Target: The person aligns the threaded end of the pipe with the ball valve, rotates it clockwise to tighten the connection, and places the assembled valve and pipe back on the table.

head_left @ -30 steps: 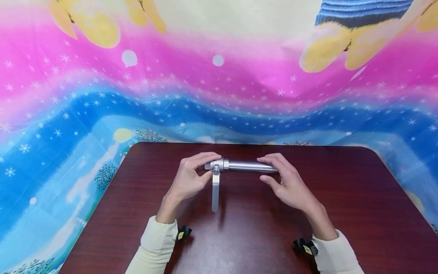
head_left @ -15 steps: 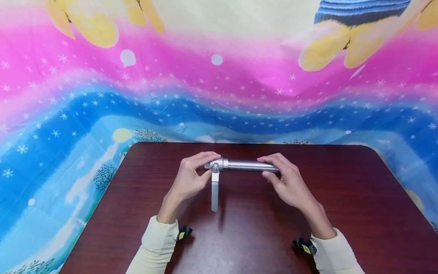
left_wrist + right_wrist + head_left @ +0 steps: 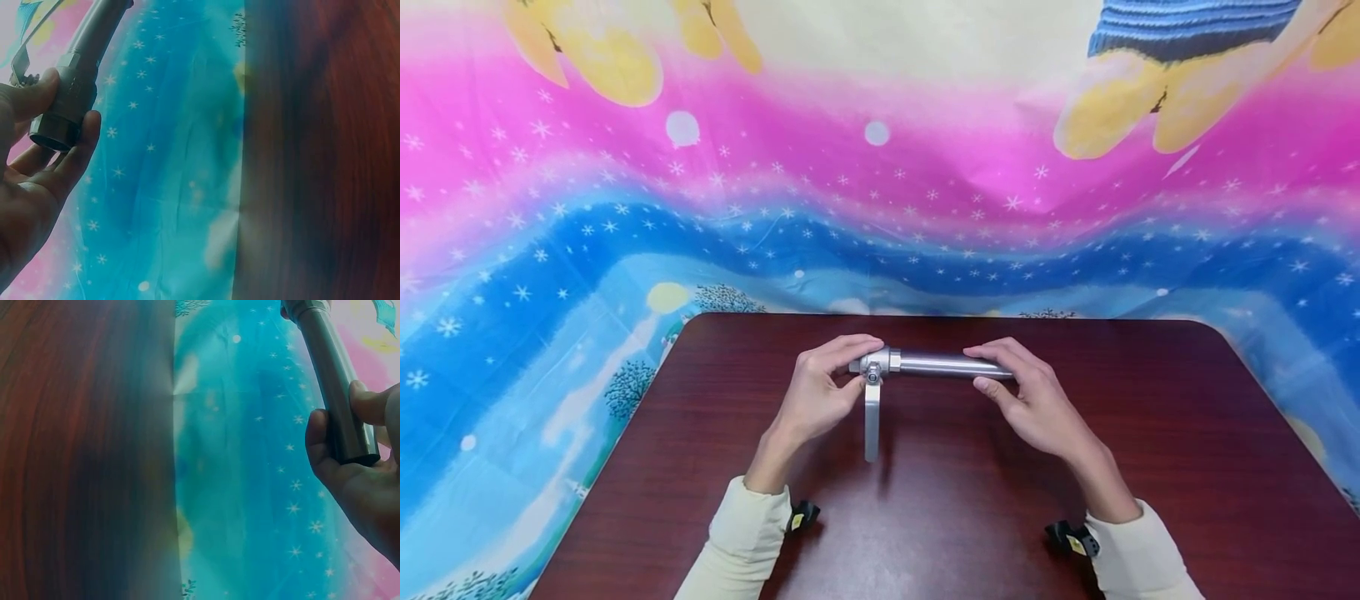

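A metal ball valve with a flat lever handle is joined end to end with a smooth steel pipe. My left hand grips the valve body between thumb and fingers, and the lever points down toward me. In the left wrist view the open end of the valve shows beside the fingertips. My right hand holds the far end of the pipe, thumb on one side and fingers on the other. The right wrist view shows the pipe's free end near the palm. Both pieces are held level above the table.
A dark red-brown wooden table lies beneath the hands. Behind it and at its sides hangs a colourful printed cloth. Black wrist cameras sit by both cuffs, one at the left and one at the right.
My right thumb has come up against the pipe from slightly below it, and the right fingers have shifted a little. The left hand and the valve stay almost where they were.
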Tool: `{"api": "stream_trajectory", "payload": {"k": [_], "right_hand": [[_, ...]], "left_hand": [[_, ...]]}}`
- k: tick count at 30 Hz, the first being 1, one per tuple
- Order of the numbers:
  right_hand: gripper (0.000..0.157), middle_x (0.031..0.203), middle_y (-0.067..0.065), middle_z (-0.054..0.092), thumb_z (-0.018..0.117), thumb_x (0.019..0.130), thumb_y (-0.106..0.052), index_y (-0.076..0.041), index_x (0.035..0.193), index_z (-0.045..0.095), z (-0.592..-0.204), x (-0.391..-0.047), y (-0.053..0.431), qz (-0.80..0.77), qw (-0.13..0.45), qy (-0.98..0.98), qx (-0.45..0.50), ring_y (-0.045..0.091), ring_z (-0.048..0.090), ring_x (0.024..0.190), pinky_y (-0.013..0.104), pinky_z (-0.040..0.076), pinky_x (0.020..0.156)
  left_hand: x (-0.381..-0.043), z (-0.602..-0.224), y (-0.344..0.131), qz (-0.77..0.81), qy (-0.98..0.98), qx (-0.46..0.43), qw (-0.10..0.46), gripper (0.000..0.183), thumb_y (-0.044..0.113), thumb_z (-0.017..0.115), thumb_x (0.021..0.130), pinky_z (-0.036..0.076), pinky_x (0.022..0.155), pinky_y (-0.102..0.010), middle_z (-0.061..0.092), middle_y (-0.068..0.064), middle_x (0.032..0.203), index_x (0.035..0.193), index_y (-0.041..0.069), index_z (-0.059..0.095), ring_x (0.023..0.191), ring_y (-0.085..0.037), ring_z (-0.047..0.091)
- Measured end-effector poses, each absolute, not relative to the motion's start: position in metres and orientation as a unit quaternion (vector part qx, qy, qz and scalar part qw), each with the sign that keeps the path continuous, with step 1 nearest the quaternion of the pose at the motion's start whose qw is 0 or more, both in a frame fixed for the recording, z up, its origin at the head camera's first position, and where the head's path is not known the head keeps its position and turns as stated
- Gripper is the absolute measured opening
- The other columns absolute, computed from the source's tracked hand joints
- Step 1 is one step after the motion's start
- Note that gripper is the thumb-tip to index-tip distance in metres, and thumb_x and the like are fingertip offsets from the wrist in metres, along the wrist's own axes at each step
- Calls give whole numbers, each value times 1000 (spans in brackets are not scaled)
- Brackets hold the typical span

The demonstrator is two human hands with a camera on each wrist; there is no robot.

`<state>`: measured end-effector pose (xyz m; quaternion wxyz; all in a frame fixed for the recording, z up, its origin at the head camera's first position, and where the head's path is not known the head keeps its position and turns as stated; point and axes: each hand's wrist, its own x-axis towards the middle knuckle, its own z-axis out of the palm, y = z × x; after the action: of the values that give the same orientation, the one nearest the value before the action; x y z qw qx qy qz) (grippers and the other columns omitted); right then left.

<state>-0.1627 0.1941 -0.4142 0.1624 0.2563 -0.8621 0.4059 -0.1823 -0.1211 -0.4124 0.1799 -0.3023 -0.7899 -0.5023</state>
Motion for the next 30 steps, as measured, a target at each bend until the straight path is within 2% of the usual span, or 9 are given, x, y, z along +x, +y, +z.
{"api": "stream_trajectory", "payload": {"k": [4, 8, 17, 24, 30], "right_hand": [[44, 126, -4, 70, 78, 97, -6, -20, 138, 71, -417, -164, 198, 406, 141, -864, 263, 9, 57, 91, 22, 47, 73], [43, 128, -2, 71, 79, 97, -10, -20, 138, 71, -419, -166, 201, 400, 124, -868, 267, 9, 58, 90, 24, 48, 71], [40, 129, 0, 73, 80, 96, -13, -19, 136, 74, -425, -168, 205, 403, 94, -872, 264, 11, 63, 94, 23, 52, 76], [38, 126, 2, 75, 81, 95, -13, -18, 132, 76, -439, -176, 206, 397, 88, -874, 266, 10, 62, 90, 24, 50, 74], [35, 124, 0, 77, 82, 95, -16, -14, 130, 77, -447, -178, 205, 392, 69, -879, 261, 10, 65, 93, 24, 52, 79]], "left_hand": [[-182, -416, -122, -504, -794, -293, 170, 51, -22, 72, 81, 65, 85, -31, 78, -12, 127, 126, 1, 78, 112, -25, 74], [-181, -418, -122, -504, -803, -279, 152, 51, -21, 73, 82, 66, 83, -36, 77, -12, 127, 127, 4, 78, 109, -24, 74], [-181, -422, -123, -470, -832, -263, 133, 48, -16, 78, 82, 60, 71, -26, 79, -10, 125, 124, 5, 80, 97, -18, 72], [-184, -428, -126, -440, -854, -253, 115, 43, -9, 81, 83, 61, 88, -29, 80, -8, 124, 123, 7, 81, 113, -20, 76], [-186, -436, -127, -413, -869, -251, 101, 43, -7, 80, 82, 58, 86, -29, 81, -8, 123, 122, 9, 82, 113, -20, 76]]}}
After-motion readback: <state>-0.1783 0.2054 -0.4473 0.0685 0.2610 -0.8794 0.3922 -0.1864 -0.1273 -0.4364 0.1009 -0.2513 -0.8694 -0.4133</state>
